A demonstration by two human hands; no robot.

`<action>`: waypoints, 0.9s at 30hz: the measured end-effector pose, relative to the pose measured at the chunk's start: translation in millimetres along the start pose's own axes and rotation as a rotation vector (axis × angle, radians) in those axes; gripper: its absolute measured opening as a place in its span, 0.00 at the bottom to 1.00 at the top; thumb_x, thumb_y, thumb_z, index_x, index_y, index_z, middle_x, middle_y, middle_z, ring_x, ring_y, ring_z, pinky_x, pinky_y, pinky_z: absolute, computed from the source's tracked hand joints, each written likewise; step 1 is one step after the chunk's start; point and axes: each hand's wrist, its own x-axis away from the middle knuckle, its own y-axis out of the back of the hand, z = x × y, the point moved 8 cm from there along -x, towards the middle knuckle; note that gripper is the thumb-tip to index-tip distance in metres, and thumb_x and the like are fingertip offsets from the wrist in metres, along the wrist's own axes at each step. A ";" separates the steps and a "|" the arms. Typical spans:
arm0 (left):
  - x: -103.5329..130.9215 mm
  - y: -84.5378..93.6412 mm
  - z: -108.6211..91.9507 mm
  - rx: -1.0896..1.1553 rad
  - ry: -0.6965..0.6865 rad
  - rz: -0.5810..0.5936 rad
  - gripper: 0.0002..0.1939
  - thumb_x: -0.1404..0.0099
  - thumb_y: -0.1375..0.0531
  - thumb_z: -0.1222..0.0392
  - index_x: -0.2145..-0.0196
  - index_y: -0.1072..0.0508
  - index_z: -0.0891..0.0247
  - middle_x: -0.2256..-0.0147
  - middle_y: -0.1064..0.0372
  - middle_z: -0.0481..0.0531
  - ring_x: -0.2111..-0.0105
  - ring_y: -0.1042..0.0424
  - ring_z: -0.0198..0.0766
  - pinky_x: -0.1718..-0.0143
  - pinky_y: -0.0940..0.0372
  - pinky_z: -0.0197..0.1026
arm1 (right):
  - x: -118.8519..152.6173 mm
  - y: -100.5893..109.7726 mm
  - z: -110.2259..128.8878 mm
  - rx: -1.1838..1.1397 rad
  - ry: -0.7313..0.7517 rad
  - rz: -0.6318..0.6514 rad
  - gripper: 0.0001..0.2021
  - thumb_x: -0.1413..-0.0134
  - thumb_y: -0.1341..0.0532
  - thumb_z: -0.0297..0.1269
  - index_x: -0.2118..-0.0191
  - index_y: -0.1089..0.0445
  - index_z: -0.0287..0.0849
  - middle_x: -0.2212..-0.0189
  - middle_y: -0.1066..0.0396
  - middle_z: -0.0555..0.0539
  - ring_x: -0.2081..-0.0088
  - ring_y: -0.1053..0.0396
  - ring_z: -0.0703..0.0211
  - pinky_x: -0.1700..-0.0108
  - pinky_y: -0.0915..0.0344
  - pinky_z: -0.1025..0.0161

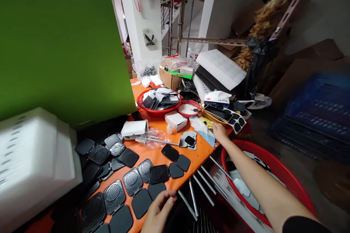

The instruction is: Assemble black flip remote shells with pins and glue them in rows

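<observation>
My left hand is at the table's front edge, fingers loosely bent, thumb a little apart, with nothing visible in it. Beside it lie black hinged square cases, several spread open with ridged inner faces. My right hand reaches to the table's right edge, its fingers closed at a yellow item; what they hold is hidden. Under and beside that hand is a light-blue and white cloth. Just behind it, a yellow basket bears a dark phone-like slab. A sheet of black round stickers lies beside it.
A red basin holds flat grey and white pieces; a smaller red basket holds white bits. A white box stands nearby. Metal rods jut out below the table edge. A large red tub stands at right, white foam at left.
</observation>
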 end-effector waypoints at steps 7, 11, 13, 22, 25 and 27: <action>1.7 7.4 -12.5 -0.026 -0.041 -0.014 0.25 0.50 0.38 0.39 0.63 0.26 0.62 0.62 0.27 0.55 0.58 0.30 0.48 0.51 0.40 0.48 | 44.4 20.7 15.1 -0.122 0.071 -0.092 0.19 0.44 0.52 0.36 0.55 0.29 0.37 0.57 0.28 0.38 0.55 0.32 0.48 0.53 0.36 0.53; -1.1 11.7 -15.2 -0.041 -0.103 -0.022 0.21 0.46 0.40 0.43 0.62 0.26 0.62 0.61 0.27 0.56 0.57 0.30 0.48 0.51 0.39 0.48 | 70.6 12.0 93.4 -0.237 0.324 0.021 0.14 0.44 0.48 0.39 0.61 0.27 0.42 0.60 0.26 0.42 0.57 0.30 0.52 0.54 0.35 0.59; -0.9 15.9 -18.6 -0.074 -0.130 -0.043 0.19 0.44 0.41 0.45 0.61 0.26 0.62 0.60 0.27 0.56 0.56 0.30 0.48 0.51 0.39 0.47 | 86.4 3.6 146.2 -0.280 0.509 0.151 0.13 0.43 0.48 0.39 0.61 0.27 0.43 0.61 0.26 0.44 0.59 0.30 0.54 0.55 0.36 0.60; 17.2 41.7 -56.3 -0.485 -0.258 -0.187 0.15 0.37 0.47 0.53 0.57 0.27 0.58 0.56 0.28 0.54 0.55 0.31 0.45 0.52 0.39 0.44 | 83.4 -7.1 219.7 -0.110 0.579 0.307 0.13 0.40 0.49 0.36 0.60 0.27 0.44 0.60 0.26 0.46 0.59 0.30 0.55 0.59 0.39 0.64; 9.6 33.1 -73.1 -0.653 -0.345 -0.175 0.14 0.36 0.48 0.55 0.56 0.27 0.57 0.56 0.28 0.54 0.54 0.31 0.45 0.52 0.39 0.44 | 69.1 -15.2 182.3 -0.083 0.355 0.327 0.12 0.41 0.48 0.39 0.57 0.30 0.44 0.61 0.26 0.45 0.59 0.30 0.54 0.61 0.40 0.64; -5.0 17.8 -86.1 -0.804 -0.431 -0.140 0.13 0.36 0.48 0.57 0.56 0.28 0.58 0.57 0.28 0.54 0.56 0.31 0.44 0.53 0.39 0.45 | 67.8 -26.4 163.3 -0.073 0.257 0.367 0.14 0.41 0.48 0.41 0.54 0.33 0.43 0.63 0.26 0.44 0.60 0.30 0.53 0.62 0.40 0.64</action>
